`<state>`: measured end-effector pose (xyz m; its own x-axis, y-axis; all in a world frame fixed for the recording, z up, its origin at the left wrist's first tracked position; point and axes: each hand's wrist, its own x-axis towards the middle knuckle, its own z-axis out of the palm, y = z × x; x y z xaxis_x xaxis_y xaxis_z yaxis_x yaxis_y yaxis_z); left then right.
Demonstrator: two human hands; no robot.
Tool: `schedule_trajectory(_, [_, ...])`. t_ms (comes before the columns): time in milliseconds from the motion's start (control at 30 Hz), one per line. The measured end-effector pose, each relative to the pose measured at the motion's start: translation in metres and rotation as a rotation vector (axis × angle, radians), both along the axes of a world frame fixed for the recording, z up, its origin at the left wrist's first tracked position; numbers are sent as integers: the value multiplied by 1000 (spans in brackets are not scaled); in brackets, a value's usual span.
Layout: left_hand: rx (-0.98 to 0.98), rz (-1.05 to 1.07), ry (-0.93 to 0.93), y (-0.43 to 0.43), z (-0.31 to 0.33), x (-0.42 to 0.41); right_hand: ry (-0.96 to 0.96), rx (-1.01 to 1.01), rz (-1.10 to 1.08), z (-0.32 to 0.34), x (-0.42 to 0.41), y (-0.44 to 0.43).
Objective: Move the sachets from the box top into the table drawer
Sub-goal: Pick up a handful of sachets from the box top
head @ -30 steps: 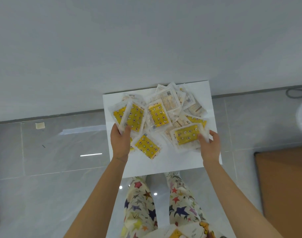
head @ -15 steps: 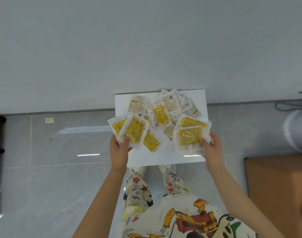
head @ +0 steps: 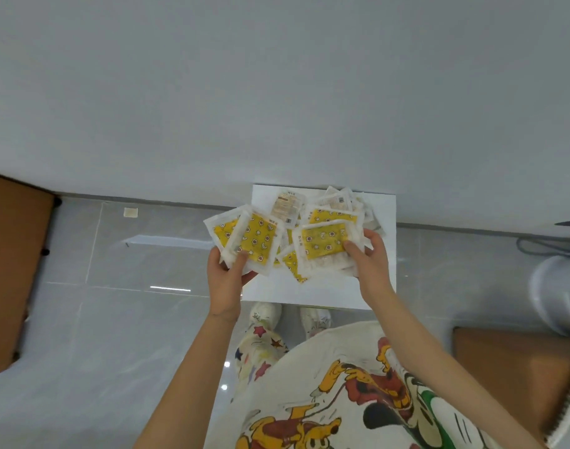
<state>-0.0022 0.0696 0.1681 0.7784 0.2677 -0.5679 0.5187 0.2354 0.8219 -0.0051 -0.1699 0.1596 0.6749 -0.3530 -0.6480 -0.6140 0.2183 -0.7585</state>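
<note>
The left hand (head: 227, 280) pinches two yellow sachets (head: 244, 239). The right hand (head: 369, 262) pinches another bunch (head: 325, 246) above the white box top (head: 325, 293).

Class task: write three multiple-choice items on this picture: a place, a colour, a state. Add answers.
1. Where do the loose sachets lie? A floor; B white box top; C brown table.
2. What colour are the sachets' printed fronts? A blue; B red; C yellow.
3. What is the left hand doing? A gripping a sachet bundle; B hanging empty; C pressing the wall.
Answers: 1 B, they rest on the white surface; 2 C, yellow fronts show; 3 A, thumb and fingers curl round the bundle.
</note>
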Motion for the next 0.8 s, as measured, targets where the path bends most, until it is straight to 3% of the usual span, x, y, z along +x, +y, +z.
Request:
schedule_trajectory(233, [31, 117, -85, 40, 52, -15, -105, -21, 248, 55, 18, 45])
schedule_trajectory(800, [71, 701, -171, 178, 100, -146, -282, 2, 888, 132, 5, 245])
